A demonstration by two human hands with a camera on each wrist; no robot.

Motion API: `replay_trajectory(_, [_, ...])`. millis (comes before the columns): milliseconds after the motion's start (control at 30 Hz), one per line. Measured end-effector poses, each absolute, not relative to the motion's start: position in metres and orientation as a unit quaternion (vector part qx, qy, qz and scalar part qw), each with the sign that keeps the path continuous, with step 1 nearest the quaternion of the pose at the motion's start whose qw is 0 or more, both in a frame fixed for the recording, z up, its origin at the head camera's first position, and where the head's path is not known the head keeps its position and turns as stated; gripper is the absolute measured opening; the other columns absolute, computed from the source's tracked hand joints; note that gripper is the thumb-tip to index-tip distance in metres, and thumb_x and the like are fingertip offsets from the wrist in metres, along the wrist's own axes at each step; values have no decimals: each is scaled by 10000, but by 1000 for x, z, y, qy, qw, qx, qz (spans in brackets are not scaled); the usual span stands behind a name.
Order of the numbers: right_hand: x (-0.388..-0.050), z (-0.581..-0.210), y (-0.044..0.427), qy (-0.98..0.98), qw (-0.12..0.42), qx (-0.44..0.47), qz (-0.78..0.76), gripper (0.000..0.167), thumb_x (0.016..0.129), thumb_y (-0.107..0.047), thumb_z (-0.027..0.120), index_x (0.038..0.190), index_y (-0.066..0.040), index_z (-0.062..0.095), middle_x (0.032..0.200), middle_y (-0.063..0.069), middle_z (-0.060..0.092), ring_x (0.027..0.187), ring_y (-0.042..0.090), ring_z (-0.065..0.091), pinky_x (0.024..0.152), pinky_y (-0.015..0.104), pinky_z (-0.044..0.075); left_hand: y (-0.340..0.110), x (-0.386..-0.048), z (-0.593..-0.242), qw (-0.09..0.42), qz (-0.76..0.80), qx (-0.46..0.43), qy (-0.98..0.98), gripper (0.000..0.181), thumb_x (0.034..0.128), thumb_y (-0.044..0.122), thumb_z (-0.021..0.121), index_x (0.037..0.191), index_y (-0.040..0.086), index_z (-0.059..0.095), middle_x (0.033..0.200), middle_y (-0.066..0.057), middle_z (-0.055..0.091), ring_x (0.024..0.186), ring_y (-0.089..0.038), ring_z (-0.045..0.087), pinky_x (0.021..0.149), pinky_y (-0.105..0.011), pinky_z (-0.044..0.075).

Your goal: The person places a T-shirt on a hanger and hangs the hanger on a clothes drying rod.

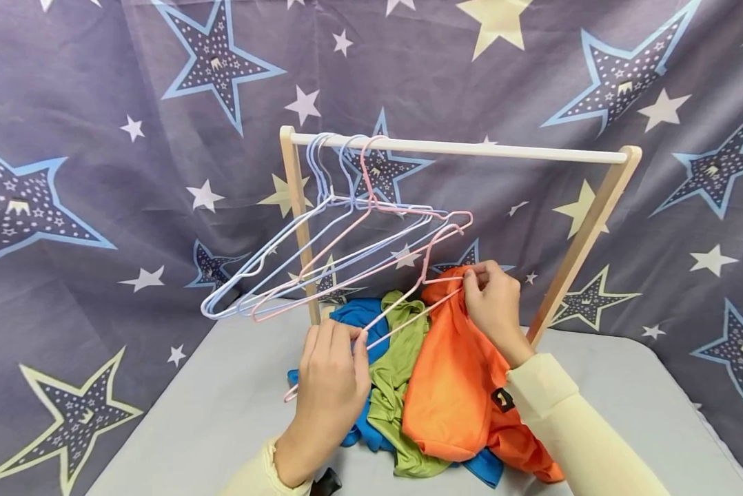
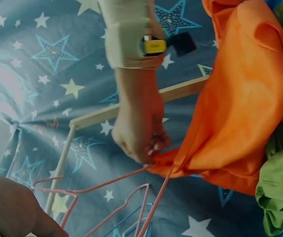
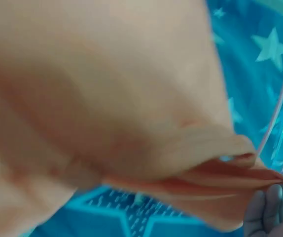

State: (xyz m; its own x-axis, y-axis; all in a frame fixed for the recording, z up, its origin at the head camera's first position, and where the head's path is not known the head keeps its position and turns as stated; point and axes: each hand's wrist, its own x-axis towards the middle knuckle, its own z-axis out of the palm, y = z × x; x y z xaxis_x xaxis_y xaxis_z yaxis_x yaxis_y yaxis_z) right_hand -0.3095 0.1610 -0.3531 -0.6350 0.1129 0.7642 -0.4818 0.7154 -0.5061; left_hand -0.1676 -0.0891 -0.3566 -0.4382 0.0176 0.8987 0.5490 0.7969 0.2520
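Observation:
My left hand (image 1: 331, 382) grips one side of a pink clothes hanger (image 1: 424, 278), its hook pointing up and away. At the hanger's other end my right hand (image 1: 494, 303) pinches the orange garment (image 1: 449, 399), which hangs down from there. In the left wrist view the hanger's arm and bar run into the gathered top of the orange cloth (image 2: 245, 98), at the right hand's fingertips. Pale-looking cloth (image 3: 107, 98) fills much of the right wrist view, and fingers (image 3: 262, 212) hold its edge at the lower right. The hanger's covered tip is hidden.
Behind stands a wooden clothes rack with a white rail (image 1: 502, 149). Several blue, white and pink hangers (image 1: 347, 207) hang at its left. A green garment (image 1: 402, 351) and a blue garment (image 1: 365, 313) lie heaped on the grey surface (image 1: 222, 399). A star-patterned curtain backs everything.

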Motion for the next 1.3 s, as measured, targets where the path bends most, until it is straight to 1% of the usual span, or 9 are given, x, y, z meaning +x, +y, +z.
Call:
replay_trajectory(167, [-299, -346, 150, -838, 332, 138, 411, 115, 987, -127, 648, 984, -36, 718, 758, 78, 702, 609, 196, 595, 579, 271, 451, -89, -174, -361, 501, -272, -176, -803, 111, 894, -25, 731, 880, 9, 626, 815, -105, 556, 733, -272, 502, 649, -373, 440])
replay_trajectory(300, [-298, -342, 152, -849, 274, 182, 413, 170, 1013, -75, 576, 1082, -40, 727, 827, 91, 682, 659, 200, 567, 615, 282, 449, -94, -180, -363, 493, -282, -170, -805, 93, 913, -11, 719, 889, 2, 631, 819, -113, 573, 754, -282, 518, 664, -384, 455])
replay_trajectory(467, [-308, -343, 165, -852, 302, 286, 318, 230, 936, 77, 578, 1115, 7, 705, 1038, 143, 667, 940, 292, 607, 847, 429, 492, -103, -184, -362, 479, -299, -154, -811, 86, 924, 13, 718, 889, 5, 640, 833, -111, 595, 776, -288, 542, 671, -400, 470])
replay_trajectory(567, [-315, -342, 175, -854, 318, 319, 261, 231, 939, 36, 659, 1168, 11, 671, 1149, 166, 675, 1068, 359, 613, 957, 523, 488, -107, -184, -359, 474, -305, -151, -812, 87, 928, 28, 721, 892, 9, 644, 840, -110, 604, 786, -289, 557, 665, -408, 481])
replay_trajectory(733, [-325, -337, 189, -878, 280, 320, 219, 361, 970, -51, 683, 1324, -3, 634, 1299, 212, 642, 1207, 410, 584, 1063, 574, 436, -111, -183, -355, 473, -307, -142, -814, 85, 930, 43, 726, 898, 14, 652, 833, -107, 610, 787, -290, 566, 663, -416, 485])
replay_trajectory(833, [-330, -335, 195, -884, 266, 323, 208, 279, 972, -35, 668, 1250, -21, 686, 1229, 191, 682, 1169, 396, 609, 1043, 574, 452, -112, -184, -354, 472, -307, -136, -815, 86, 924, 40, 732, 897, 16, 654, 821, -99, 606, 782, -285, 564, 668, -412, 479])
replay_trajectory(933, [-331, -335, 197, -882, 279, 321, 206, 208, 957, -19, 676, 1156, -46, 731, 1121, 155, 723, 1084, 367, 649, 987, 560, 497, -112, -184, -354, 470, -307, -133, -817, 90, 918, 36, 737, 892, 18, 653, 811, -95, 599, 773, -276, 559, 665, -407, 471])
replay_trajectory(1133, [-327, -339, 193, -861, 320, 331, 213, 180, 924, -25, 735, 1102, -40, 760, 1109, 155, 736, 1067, 347, 681, 951, 543, 533, -111, -185, -354, 472, -309, -136, -814, 97, 913, 31, 740, 883, 14, 649, 803, -112, 601, 765, -269, 559, 658, -408, 467])
replay_trajectory(1300, [-324, -343, 183, -845, 335, 358, 215, 137, 920, -28, 737, 1057, -15, 744, 1018, 127, 737, 971, 317, 687, 898, 509, 558, -111, -186, -355, 479, -304, -139, -812, 98, 918, 20, 737, 883, 6, 647, 799, -100, 588, 761, -274, 552, 661, -408, 462])
